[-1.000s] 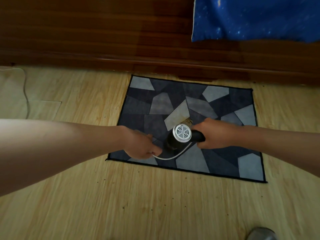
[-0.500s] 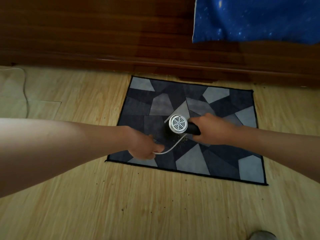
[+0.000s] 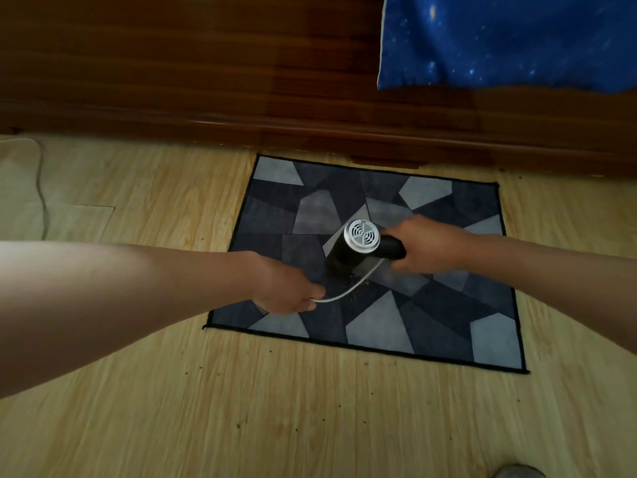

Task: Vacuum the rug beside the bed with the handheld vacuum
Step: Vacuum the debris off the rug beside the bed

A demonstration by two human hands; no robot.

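The handheld vacuum stands nozzle-down on the middle of the rug, its handle clenched in the right grip. The left grip pinches the cord. It looks light and rigid (one hand suffices).

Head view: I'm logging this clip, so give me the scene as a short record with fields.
rug: grey patchwork, flat on wood floor, beside bed frame
vacuum: black, white grille up, nozzle down near rug's middle
right hand: grips vacuum's handle
left hand: holds white cord, left of vacuum
specks: dark, on rug by nozzle; more on floor
sheet: blue, starry, hangs over frame
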